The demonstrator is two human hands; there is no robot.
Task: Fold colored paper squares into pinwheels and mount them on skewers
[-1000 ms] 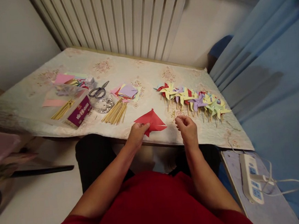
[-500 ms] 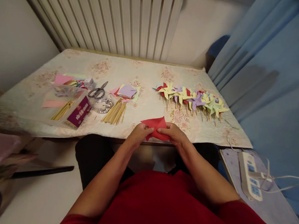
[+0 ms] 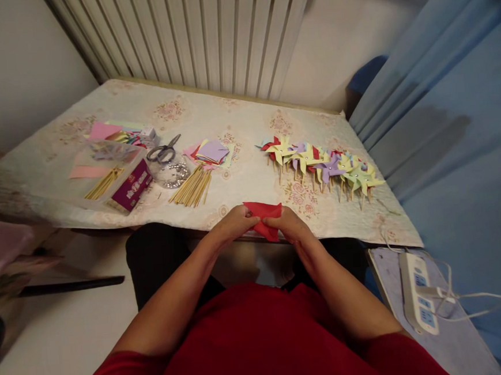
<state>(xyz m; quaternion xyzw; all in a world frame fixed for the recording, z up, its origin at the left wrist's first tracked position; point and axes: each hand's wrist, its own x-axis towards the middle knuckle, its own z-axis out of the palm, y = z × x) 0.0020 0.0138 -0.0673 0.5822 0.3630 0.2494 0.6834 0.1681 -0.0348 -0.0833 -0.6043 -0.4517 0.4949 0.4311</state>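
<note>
Paper [image 3: 266,210], thin, red: I'm pinching it with left hand [image 3: 237,222] and right hand [image 3: 291,225], straight sticks [image 3: 191,187] lying at ten o'clock.

The creased, flat paper sheet [image 3: 264,209] is bright red, the short-sleeved cloth shirt [image 3: 254,343] a deeper plain red. Pink flower clusters pattern the pale cream-and-mint fabric tablecloth [image 3: 245,124]. The folded paper pinwheels [image 3: 329,169] show yellow, lilac, red and pale green; lilac tops the squarish paper stack [image 3: 213,151]. The thin wooden sticks [image 3: 192,187] are straw-yellow, the rectangular box panel [image 3: 132,188] purple with white print, the hanging cloth curtain [image 3: 480,135] plain blue.
</note>
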